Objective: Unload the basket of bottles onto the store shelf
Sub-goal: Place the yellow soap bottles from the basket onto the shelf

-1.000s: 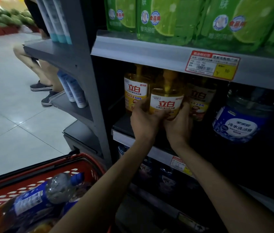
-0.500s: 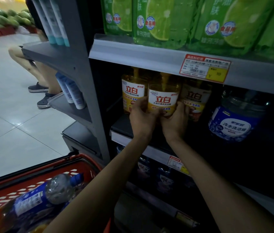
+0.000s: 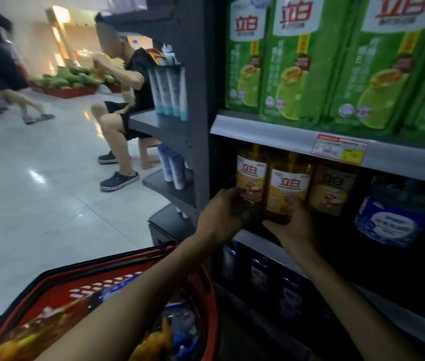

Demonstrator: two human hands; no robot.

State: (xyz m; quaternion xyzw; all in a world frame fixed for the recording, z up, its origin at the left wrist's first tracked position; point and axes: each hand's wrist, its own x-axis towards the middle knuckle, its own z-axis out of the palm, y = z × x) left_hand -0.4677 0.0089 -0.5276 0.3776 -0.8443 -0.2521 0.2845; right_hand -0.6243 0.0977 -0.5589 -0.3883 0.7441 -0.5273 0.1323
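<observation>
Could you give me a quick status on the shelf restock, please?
Left hand on left amber bottle, right hand on middle amber bottle. Both on shelf. Basket holds more. Nothing blocking.

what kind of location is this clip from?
Most likely a supermarket aisle: a price tag clipped to the shelf edge, rows of identical yellow bottles and green refill packs, and a red shopping basket by the person's arms.

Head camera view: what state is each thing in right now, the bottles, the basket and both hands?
Left hand: fingers on the leftmost yellow bottle.
Right hand: gripping the base of the middle yellow bottle.
Third yellow bottle: upright, untouched.
Blue bottle: upright on the shelf.
Red basket: still holds bottles.
</observation>
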